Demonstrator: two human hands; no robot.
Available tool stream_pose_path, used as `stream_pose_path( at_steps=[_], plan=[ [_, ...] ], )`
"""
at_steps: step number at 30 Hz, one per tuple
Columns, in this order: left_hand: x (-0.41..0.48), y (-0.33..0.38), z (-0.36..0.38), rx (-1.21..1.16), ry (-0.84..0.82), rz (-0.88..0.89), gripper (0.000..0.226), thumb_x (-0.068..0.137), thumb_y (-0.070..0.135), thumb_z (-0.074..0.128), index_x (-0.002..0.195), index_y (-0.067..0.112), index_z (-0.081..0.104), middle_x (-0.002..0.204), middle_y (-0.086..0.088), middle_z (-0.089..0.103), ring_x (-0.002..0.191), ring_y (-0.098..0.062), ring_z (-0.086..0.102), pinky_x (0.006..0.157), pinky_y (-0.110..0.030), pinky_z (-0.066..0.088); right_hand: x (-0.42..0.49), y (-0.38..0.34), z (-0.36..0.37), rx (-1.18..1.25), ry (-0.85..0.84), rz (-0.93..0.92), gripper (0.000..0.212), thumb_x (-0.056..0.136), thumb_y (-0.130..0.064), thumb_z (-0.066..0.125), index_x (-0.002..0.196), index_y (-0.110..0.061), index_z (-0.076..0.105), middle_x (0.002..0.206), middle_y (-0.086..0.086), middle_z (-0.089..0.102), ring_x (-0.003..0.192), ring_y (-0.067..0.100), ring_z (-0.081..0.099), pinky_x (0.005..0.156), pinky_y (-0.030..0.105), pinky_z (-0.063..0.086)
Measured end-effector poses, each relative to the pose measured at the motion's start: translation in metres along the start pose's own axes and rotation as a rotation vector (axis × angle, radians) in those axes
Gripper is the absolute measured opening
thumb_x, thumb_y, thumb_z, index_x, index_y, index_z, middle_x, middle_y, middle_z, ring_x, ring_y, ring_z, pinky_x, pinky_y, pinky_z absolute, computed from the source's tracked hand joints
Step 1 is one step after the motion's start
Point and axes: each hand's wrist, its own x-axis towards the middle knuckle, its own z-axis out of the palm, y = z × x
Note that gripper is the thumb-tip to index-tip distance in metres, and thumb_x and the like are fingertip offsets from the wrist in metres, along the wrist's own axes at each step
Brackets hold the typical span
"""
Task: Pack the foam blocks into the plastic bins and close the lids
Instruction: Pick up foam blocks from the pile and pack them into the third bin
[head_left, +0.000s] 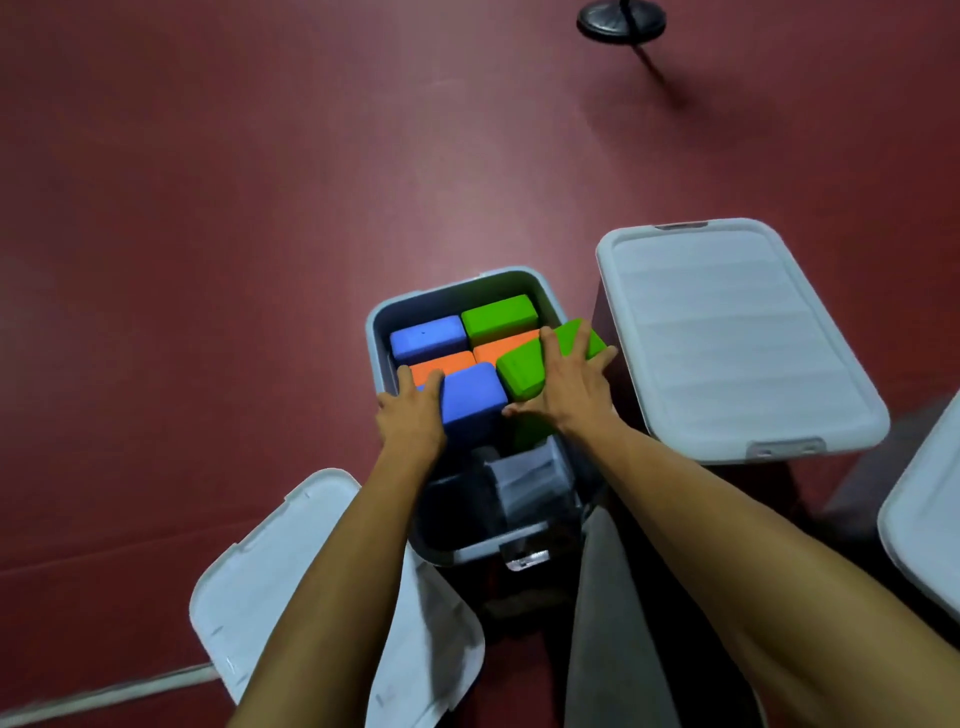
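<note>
An open grey plastic bin (379, 332) stands on the floor in front of me. Inside at the far end lie a blue block (426, 338), a green block (496, 314) and two orange blocks (501, 349) beside each other. My left hand (413, 415) grips a second blue block (475, 397) at its left side. My right hand (563, 387) lies flat on a tilted green block (519, 371) that sticks out over the bin's right rim. The bin's near end holds no blocks.
A closed bin with a white lid (727, 338) stands to the right. A loose white lid (260, 587) lies on the floor at lower left under my forearm. Another lid edge (924, 525) shows at far right. A black round stand base (621, 21) sits far back.
</note>
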Motion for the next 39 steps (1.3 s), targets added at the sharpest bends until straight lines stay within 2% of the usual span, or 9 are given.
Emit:
stream_pose_path(
  at_steps=[7, 12, 15, 20, 26, 29, 33, 36, 39],
  plan=[
    [0.036, -0.008, 0.033, -0.019, -0.010, -0.012, 0.081, 0.078, 0.004, 0.071, 0.141, 0.035, 0.031, 0.140, -0.010, 0.025, 0.108, -0.040, 0.050, 0.066, -0.041, 0.040, 0.045, -0.009, 0.048, -0.027, -0.067, 0.025, 0.142, 0.047, -0.095, 0.059, 0.154, -0.020, 0.004, 0.154, 0.037, 0.005, 0.145, 0.052, 0.010, 0.107, 0.072, 0.017],
    [0.069, -0.012, 0.046, -0.027, -0.030, -0.018, 0.077, 0.080, 0.003, 0.069, 0.140, 0.033, 0.032, 0.139, -0.011, 0.028, 0.110, -0.041, 0.050, 0.069, -0.043, 0.042, 0.064, -0.009, 0.090, -0.021, -0.065, 0.042, 0.141, 0.049, -0.091, 0.063, 0.155, -0.018, 0.006, 0.155, 0.039, 0.004, 0.147, 0.049, 0.001, 0.108, 0.072, 0.018],
    [0.083, -0.022, 0.058, 0.010, -0.055, -0.001, 0.080, 0.079, 0.007, 0.072, 0.140, 0.035, 0.029, 0.136, -0.010, 0.031, 0.107, -0.038, 0.052, 0.066, -0.040, 0.042, 0.073, -0.008, 0.110, 0.044, -0.062, 0.082, 0.138, 0.052, -0.087, 0.067, 0.157, -0.022, 0.006, 0.156, 0.037, -0.004, 0.143, 0.059, 0.003, 0.112, 0.069, 0.015],
    [0.086, -0.033, 0.095, 0.079, -0.058, -0.017, 0.085, 0.077, 0.017, 0.077, 0.143, 0.035, 0.026, 0.135, -0.009, 0.035, 0.111, -0.033, 0.048, 0.065, -0.036, 0.044, 0.082, -0.015, 0.132, 0.092, -0.037, 0.090, 0.133, 0.057, -0.080, 0.072, 0.158, -0.022, 0.007, 0.158, 0.031, -0.009, 0.139, 0.064, 0.000, 0.111, 0.062, 0.032],
    [0.096, -0.029, 0.106, 0.111, 0.003, -0.008, 0.082, 0.074, 0.017, 0.080, 0.139, 0.027, 0.032, 0.128, -0.009, 0.042, 0.100, -0.032, 0.055, 0.060, -0.037, 0.038, 0.096, -0.016, 0.157, 0.067, -0.117, 0.092, 0.131, 0.062, -0.078, 0.070, 0.158, -0.021, 0.001, 0.158, 0.031, -0.011, 0.141, 0.061, -0.004, 0.114, 0.062, 0.022],
    [0.097, -0.015, 0.110, 0.131, -0.021, 0.043, 0.087, 0.073, 0.018, 0.081, 0.142, 0.028, 0.029, 0.131, -0.011, 0.040, 0.099, -0.034, 0.057, 0.059, -0.037, 0.039, 0.089, -0.006, 0.175, 0.168, -0.163, 0.081, 0.120, 0.074, -0.048, 0.082, 0.158, -0.026, -0.001, 0.160, 0.025, -0.016, 0.142, 0.059, -0.008, 0.105, 0.055, 0.041],
    [0.099, -0.006, 0.109, 0.096, 0.024, 0.011, 0.083, 0.075, 0.007, 0.077, 0.140, 0.028, 0.031, 0.124, -0.012, 0.043, 0.093, -0.033, 0.056, 0.055, -0.036, 0.038, 0.094, -0.001, 0.176, 0.262, -0.121, 0.040, 0.103, 0.085, -0.008, 0.072, 0.158, -0.030, 0.004, 0.161, 0.017, -0.021, 0.143, 0.057, -0.014, 0.093, 0.046, 0.054],
    [0.097, 0.001, 0.109, 0.083, 0.049, -0.008, 0.073, 0.081, 0.000, 0.069, 0.138, 0.027, 0.033, 0.119, -0.014, 0.043, 0.085, -0.032, 0.056, 0.054, -0.036, 0.038, 0.100, -0.002, 0.169, 0.240, -0.153, 0.041, 0.098, 0.088, -0.013, 0.070, 0.158, -0.030, 0.004, 0.161, 0.017, -0.019, 0.144, 0.055, -0.011, 0.093, 0.047, 0.054],
    [0.088, -0.001, 0.117, 0.099, 0.035, -0.011, 0.076, 0.085, -0.001, 0.065, 0.147, 0.024, 0.028, 0.129, -0.018, 0.042, 0.094, -0.032, 0.056, 0.058, -0.036, 0.042, 0.094, 0.002, 0.168, 0.135, -0.169, 0.004, 0.094, 0.094, -0.031, 0.064, 0.157, -0.032, -0.006, 0.161, 0.017, -0.022, 0.145, 0.053, -0.012, 0.084, 0.048, 0.059]
  ],
)
